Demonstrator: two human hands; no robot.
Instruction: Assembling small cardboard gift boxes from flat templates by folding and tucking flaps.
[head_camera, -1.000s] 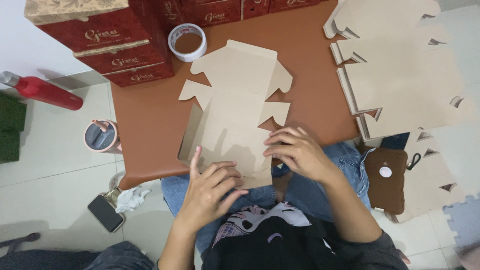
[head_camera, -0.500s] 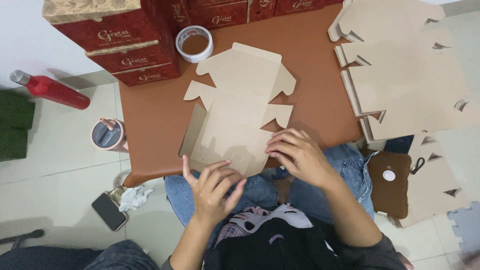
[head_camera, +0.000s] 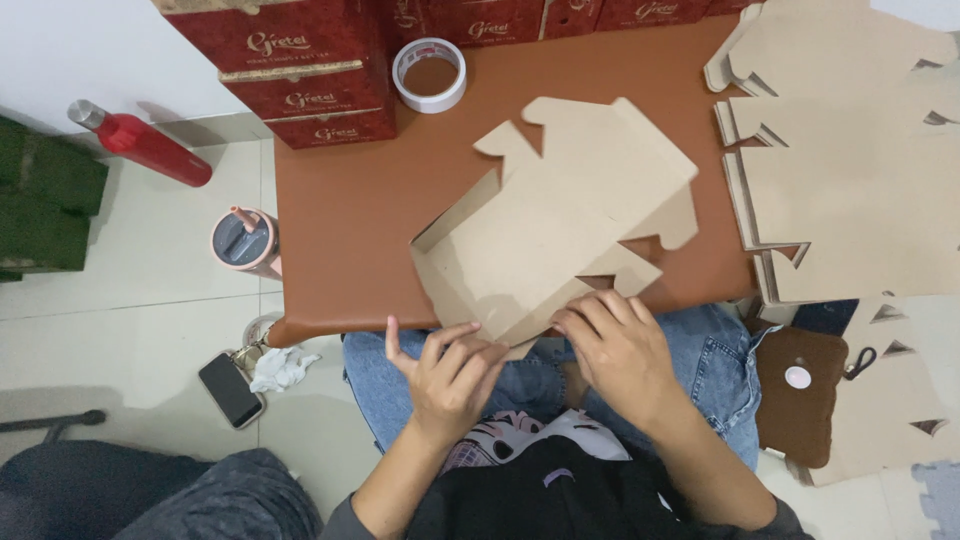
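A flat brown cardboard box blank (head_camera: 560, 220) with cut flaps lies on the brown low table (head_camera: 350, 230), turned at an angle, its left side panel lifted upright. My left hand (head_camera: 450, 375) presses its fingers against the blank's near edge at the table's front. My right hand (head_camera: 620, 350) grips the same near edge a little to the right, fingers curled over a flap. Both hands sit above my lap in blue jeans.
A stack of cardboard blanks (head_camera: 850, 160) lies at the right. Red boxes (head_camera: 300, 70) and a tape roll (head_camera: 430, 73) stand at the table's back. On the floor at left are a red bottle (head_camera: 140, 145), a pink tumbler (head_camera: 245, 240), a phone (head_camera: 230, 390) and a brown pouch (head_camera: 800, 390) at right.
The blank has been rotated and pulled nearer, and its left panel now stands up. Both hands have shifted onto its near edge.
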